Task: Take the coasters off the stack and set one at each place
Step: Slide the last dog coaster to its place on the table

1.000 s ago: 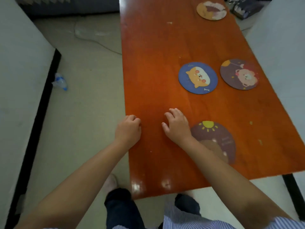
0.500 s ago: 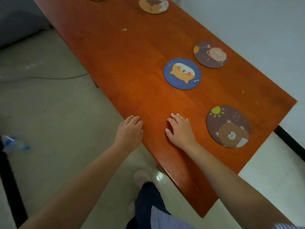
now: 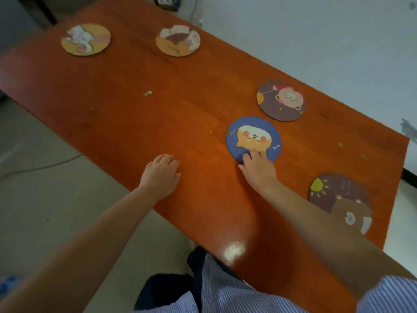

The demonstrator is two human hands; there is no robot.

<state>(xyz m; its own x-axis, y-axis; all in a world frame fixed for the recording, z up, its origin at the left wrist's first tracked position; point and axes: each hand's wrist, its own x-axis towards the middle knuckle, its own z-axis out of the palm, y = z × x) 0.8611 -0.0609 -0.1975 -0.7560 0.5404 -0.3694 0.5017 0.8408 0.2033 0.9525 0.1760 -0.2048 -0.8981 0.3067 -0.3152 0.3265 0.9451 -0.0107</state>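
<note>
Resting flat with fingers spread, the left hand [image 3: 161,175] lay empty on the worktop [image 3: 135,123], while the right hand [image 3: 257,167] pressed fingertips on the near edge of the blue coaster [image 3: 253,137], gripping nothing.

The person is wearing a short-sleeved shirt [image 3: 228,297] in fine blue-and-white vertical stripes; its sleeve [image 3: 390,294] is ending above the right elbow, leaving both forearms bare. Below the shirt hem, dark navy trousers [image 3: 164,290] are showing, and a pale shoe tip [image 3: 192,245] is peeking out beside them, too blurred to tell more. The left hand [image 3: 161,175] and right hand [image 3: 258,169] are wearing no rings, watch or gloves.
</note>
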